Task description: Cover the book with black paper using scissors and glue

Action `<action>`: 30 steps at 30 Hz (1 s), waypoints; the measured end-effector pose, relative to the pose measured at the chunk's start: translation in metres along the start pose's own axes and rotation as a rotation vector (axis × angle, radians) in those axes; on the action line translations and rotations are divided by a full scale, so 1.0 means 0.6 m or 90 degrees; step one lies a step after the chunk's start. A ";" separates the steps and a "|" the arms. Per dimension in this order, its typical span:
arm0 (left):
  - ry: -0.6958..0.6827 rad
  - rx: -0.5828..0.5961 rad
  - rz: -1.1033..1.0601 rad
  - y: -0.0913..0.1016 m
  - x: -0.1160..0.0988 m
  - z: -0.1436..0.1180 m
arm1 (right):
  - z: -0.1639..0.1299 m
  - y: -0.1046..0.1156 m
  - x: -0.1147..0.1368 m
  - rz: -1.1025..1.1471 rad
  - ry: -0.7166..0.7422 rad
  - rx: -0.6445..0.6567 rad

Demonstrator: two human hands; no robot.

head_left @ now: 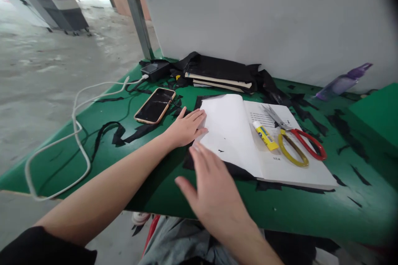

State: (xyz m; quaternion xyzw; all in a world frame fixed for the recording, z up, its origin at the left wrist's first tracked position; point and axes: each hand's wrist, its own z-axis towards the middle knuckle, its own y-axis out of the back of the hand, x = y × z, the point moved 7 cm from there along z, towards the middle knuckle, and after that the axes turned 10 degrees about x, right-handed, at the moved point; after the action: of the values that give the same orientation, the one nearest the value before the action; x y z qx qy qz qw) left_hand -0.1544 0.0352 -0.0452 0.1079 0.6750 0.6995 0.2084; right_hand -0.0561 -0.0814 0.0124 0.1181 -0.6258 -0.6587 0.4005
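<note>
A: Counts?
B: One open book (248,140) lying flat on the green bench (149,174), one glue stick (265,135) and one pair of scissors (292,140) on its right page. One phone (154,105), one white cable (74,132), one purple bottle (342,83) lying by the wall.

A: Hands?
B: Left hand (186,127) flat, palm down, fingers pressed together, tips touching the book's left page edge. Right hand (214,192) open, fingers loosely spread, over the near corner; contact unclear.

A: Hidden?
B: Black scraps (130,132) are too many to count. A dark stack (217,74) behind the book is hard to make out. Printed text is unreadable.
</note>
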 end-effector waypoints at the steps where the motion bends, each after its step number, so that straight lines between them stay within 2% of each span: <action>1: 0.004 -0.002 -0.008 0.001 0.002 0.000 | -0.008 0.025 -0.024 -0.002 -0.031 -0.047; 4: 0.041 -0.035 -0.057 0.009 0.015 0.002 | -0.029 0.102 -0.113 -0.089 -0.128 -0.138; 6: 0.093 -0.082 -0.088 0.018 0.033 0.001 | -0.036 0.142 -0.178 -0.179 -0.189 -0.132; 8: 0.141 -0.120 -0.099 0.025 0.050 -0.002 | -0.037 0.164 -0.236 -0.245 -0.229 -0.104; 11: 0.158 -0.127 -0.098 0.026 0.063 -0.003 | -0.032 0.162 -0.303 -0.310 -0.276 -0.023; 14: 0.140 -0.113 -0.099 0.021 0.063 -0.002 | -0.021 0.134 -0.337 -0.352 -0.295 0.091; 16: 0.134 -0.109 -0.097 0.017 0.061 -0.002 | -0.013 0.120 -0.346 -0.339 -0.306 0.163; 18: 0.139 -0.110 -0.094 0.016 0.062 -0.002 | -0.006 0.120 -0.348 -0.289 -0.320 0.197; 19: 0.142 -0.111 -0.092 0.016 0.062 -0.003 | -0.002 0.126 -0.346 -0.255 -0.326 0.187; 21: 0.147 -0.113 -0.089 0.018 0.062 -0.003 | 0.006 0.147 -0.336 -0.163 -0.326 0.109; 24: 0.141 -0.116 -0.090 0.027 0.053 -0.003 | 0.019 0.160 -0.305 0.097 -0.260 0.004; 25: 0.130 -0.118 -0.095 0.031 0.046 -0.003 | 0.024 0.153 -0.289 0.210 -0.218 0.010; 27: 0.085 -0.122 -0.113 0.041 0.028 -0.004 | 0.032 0.131 -0.251 0.395 -0.136 0.079; 30: -0.037 -0.092 -0.135 0.050 -0.010 -0.008 | 0.039 0.109 -0.199 0.472 -0.027 0.186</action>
State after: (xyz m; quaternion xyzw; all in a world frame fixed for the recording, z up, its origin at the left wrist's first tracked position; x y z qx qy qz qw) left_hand -0.1553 0.0282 -0.0148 0.0406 0.6242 0.7171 0.3075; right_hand 0.0312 0.0229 0.0354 -0.0739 -0.7212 -0.3762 0.5770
